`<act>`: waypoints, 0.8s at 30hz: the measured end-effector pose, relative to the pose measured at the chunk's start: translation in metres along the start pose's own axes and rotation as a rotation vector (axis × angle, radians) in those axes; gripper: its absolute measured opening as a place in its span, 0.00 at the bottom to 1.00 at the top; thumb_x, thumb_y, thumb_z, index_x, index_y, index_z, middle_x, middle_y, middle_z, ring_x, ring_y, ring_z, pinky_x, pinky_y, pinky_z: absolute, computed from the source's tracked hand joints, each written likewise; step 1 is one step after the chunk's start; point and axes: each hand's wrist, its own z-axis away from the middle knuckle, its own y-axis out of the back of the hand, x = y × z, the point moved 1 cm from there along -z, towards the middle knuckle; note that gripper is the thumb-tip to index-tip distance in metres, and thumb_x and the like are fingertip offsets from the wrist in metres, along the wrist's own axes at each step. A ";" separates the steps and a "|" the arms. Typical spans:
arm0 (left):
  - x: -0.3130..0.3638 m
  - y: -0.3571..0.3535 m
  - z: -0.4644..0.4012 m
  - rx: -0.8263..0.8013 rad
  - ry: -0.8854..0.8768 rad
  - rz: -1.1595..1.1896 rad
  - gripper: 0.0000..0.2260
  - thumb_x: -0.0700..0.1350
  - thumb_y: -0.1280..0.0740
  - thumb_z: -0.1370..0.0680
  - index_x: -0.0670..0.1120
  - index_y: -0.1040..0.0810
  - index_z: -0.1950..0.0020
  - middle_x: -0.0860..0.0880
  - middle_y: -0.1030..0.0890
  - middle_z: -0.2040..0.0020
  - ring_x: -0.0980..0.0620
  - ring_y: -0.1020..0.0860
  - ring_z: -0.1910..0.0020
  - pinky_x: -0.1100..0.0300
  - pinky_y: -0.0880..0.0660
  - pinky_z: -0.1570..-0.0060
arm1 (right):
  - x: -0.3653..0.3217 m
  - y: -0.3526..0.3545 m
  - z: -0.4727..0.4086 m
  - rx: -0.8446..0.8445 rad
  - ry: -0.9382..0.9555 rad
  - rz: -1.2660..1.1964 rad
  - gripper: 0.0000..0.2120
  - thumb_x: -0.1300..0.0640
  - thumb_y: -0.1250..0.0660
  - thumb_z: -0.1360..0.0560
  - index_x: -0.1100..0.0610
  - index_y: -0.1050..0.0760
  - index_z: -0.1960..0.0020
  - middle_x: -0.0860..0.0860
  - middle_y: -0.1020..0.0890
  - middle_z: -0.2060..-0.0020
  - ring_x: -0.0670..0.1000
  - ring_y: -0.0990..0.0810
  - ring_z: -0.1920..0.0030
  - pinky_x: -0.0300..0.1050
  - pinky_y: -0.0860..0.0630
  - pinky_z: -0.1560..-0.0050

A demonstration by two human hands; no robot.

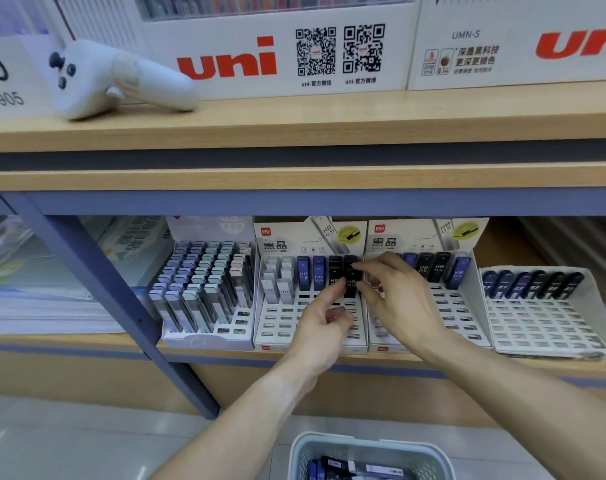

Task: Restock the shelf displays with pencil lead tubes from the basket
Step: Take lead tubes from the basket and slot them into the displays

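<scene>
Black lead tube | right hand fingers pinch it into display tray | left hand loosely curled, empty | next: seat it, fetch from basket

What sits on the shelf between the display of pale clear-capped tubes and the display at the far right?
Two white slotted displays holding blue and black lead tubes; both hands reach there, in the head view.

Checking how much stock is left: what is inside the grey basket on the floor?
The basket holds blue and black pencil lead tubes lying loose. Only its top part is in frame, so how many are in it cannot be seen.
</scene>
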 end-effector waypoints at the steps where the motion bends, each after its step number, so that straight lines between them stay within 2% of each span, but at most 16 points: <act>1: 0.000 0.002 0.000 0.003 -0.010 0.003 0.25 0.38 0.37 0.16 0.58 0.32 0.22 0.63 0.24 0.34 0.64 0.23 0.38 0.60 0.30 0.29 | 0.000 0.002 0.002 -0.006 0.012 0.000 0.15 0.57 0.29 0.23 0.52 0.20 0.36 0.49 0.20 0.47 0.52 0.19 0.50 0.44 0.23 0.51; 3: -0.001 0.004 0.002 0.003 -0.043 -0.004 0.23 0.40 0.37 0.16 0.57 0.31 0.22 0.61 0.25 0.30 0.67 0.25 0.35 0.58 0.31 0.27 | -0.002 0.007 0.008 -0.024 0.023 -0.011 0.16 0.54 0.29 0.22 0.50 0.21 0.35 0.48 0.20 0.46 0.51 0.19 0.47 0.48 0.21 0.49; 5: -0.002 0.006 0.008 -0.005 -0.075 -0.039 0.21 0.42 0.36 0.16 0.56 0.30 0.23 0.61 0.25 0.29 0.66 0.26 0.33 0.56 0.30 0.27 | -0.005 0.013 0.017 -0.044 0.027 -0.039 0.16 0.50 0.31 0.22 0.48 0.22 0.35 0.45 0.20 0.46 0.47 0.20 0.46 0.47 0.22 0.47; 10: 0.001 0.012 0.040 -0.059 -0.153 -0.203 0.13 0.46 0.35 0.16 0.54 0.23 0.31 0.61 0.19 0.37 0.63 0.22 0.39 0.57 0.25 0.34 | -0.023 0.032 0.058 -0.173 0.108 -0.067 0.14 0.45 0.33 0.21 0.48 0.21 0.39 0.44 0.18 0.47 0.42 0.21 0.47 0.42 0.24 0.46; 12: -0.010 0.013 0.057 -0.123 -0.137 -0.299 0.12 0.48 0.34 0.17 0.53 0.21 0.33 0.59 0.17 0.39 0.60 0.21 0.39 0.54 0.25 0.34 | -0.027 0.034 0.085 -0.264 0.085 -0.085 0.13 0.45 0.32 0.22 0.48 0.20 0.40 0.43 0.17 0.48 0.42 0.21 0.48 0.41 0.24 0.47; 16: -0.050 0.008 0.095 -0.324 -0.085 -0.578 0.14 0.51 0.35 0.17 0.54 0.23 0.32 0.57 0.19 0.35 0.59 0.22 0.39 0.55 0.26 0.34 | -0.015 0.019 0.148 -0.556 0.062 -0.029 0.15 0.45 0.33 0.21 0.50 0.22 0.38 0.44 0.17 0.43 0.44 0.20 0.45 0.44 0.23 0.42; 20: -0.101 0.004 0.119 -0.472 -0.014 -0.830 0.17 0.50 0.37 0.16 0.52 0.27 0.27 0.50 0.23 0.30 0.52 0.23 0.38 0.57 0.28 0.36 | 0.024 -0.004 0.215 -0.820 -0.159 0.089 0.17 0.47 0.32 0.21 0.50 0.25 0.33 0.45 0.19 0.39 0.48 0.20 0.39 0.46 0.24 0.38; 22: -0.124 0.001 0.122 -0.554 0.028 -0.912 0.20 0.50 0.37 0.16 0.50 0.30 0.24 0.48 0.26 0.26 0.48 0.27 0.30 0.58 0.32 0.32 | 0.041 -0.016 0.239 -0.867 -0.275 0.110 0.18 0.48 0.32 0.21 0.51 0.26 0.33 0.47 0.18 0.38 0.50 0.21 0.37 0.48 0.24 0.38; 24: -0.144 -0.006 0.119 -0.568 0.070 -0.934 0.22 0.50 0.37 0.16 0.49 0.32 0.22 0.46 0.27 0.25 0.47 0.30 0.26 0.58 0.33 0.30 | 0.055 -0.032 0.255 -0.876 -0.390 0.094 0.20 0.51 0.32 0.21 0.53 0.27 0.30 0.49 0.19 0.35 0.51 0.21 0.35 0.47 0.25 0.36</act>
